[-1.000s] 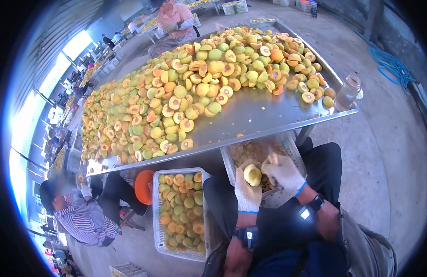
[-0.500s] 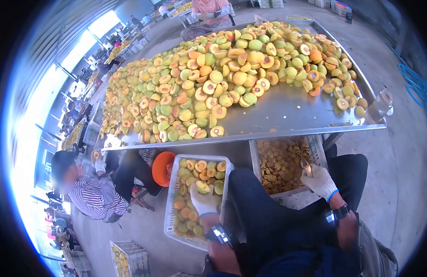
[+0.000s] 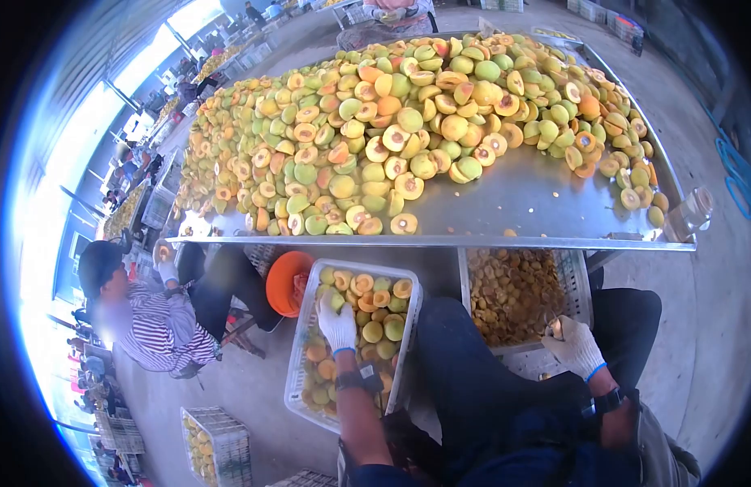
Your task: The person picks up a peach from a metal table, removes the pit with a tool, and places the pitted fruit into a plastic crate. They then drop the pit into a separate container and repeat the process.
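Observation:
My left hand [image 3: 336, 326], in a white knit glove, is over a white plastic crate [image 3: 291, 390] of halved peaches. Its fingers close round a greenish-yellow peach half [image 3: 335, 300] near the crate's left side. My right hand [image 3: 572, 347], also gloved, is closed in front of my right knee, at the near right corner of a crate of brown pits and scraps [image 3: 513, 296]. A small metal pitting tool [image 3: 557, 328] with a looped end shows at its fingertips; the handle is hidden in the fist.
A steel table [image 3: 505, 203] heaped with peach halves [image 3: 343, 146] stands ahead, with a clear jar [image 3: 690, 213] at its right corner. An orange bucket [image 3: 288, 284] stands left of the crate. A co-worker [image 3: 152, 316] sits at left; another person [image 3: 395, 15] is across the table.
My left hand has moved leftward and away from me over the crate, with a peach half in its fingers. My right hand stays beside the pit crate, its wrist turned slightly. The view has shifted.

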`<move>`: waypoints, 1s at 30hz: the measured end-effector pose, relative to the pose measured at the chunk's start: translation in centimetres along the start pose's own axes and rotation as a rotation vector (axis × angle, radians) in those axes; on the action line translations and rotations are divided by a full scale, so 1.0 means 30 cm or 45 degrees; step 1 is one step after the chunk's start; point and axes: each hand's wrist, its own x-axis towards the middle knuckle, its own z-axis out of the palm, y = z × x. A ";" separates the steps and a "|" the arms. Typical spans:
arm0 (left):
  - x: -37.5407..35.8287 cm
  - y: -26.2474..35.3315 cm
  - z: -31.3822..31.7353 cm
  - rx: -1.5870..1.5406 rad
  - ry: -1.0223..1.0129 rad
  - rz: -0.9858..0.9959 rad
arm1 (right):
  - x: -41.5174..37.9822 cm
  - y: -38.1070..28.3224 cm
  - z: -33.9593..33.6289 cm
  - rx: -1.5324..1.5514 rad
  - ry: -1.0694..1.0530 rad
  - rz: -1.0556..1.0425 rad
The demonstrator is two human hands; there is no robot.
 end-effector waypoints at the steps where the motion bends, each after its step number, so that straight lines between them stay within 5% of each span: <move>1: 0.024 -0.003 0.002 -0.004 -0.001 -0.004 | -0.001 -0.002 0.002 -0.024 -0.012 0.032; 9: 0.092 -0.202 0.063 0.515 0.028 0.224 | 0.013 0.003 0.029 -0.118 -0.016 0.056; 13: 0.073 -0.282 0.067 0.440 -0.086 0.075 | 0.032 -0.005 0.048 -0.117 -0.016 0.066; 16: 0.078 -0.276 0.054 0.704 0.085 0.174 | 0.041 -0.038 0.057 -0.104 -0.060 0.073; 18: 0.096 -0.251 0.066 0.565 -0.022 -0.035 | 0.047 -0.033 0.079 -0.107 -0.069 0.038; 25: 0.174 -0.305 0.133 0.785 -0.037 0.096 | 0.061 -0.049 0.090 -0.134 -0.089 0.012; 30: 0.240 -0.291 0.202 1.041 -0.175 -0.156 | 0.056 -0.057 0.075 -0.194 -0.067 0.012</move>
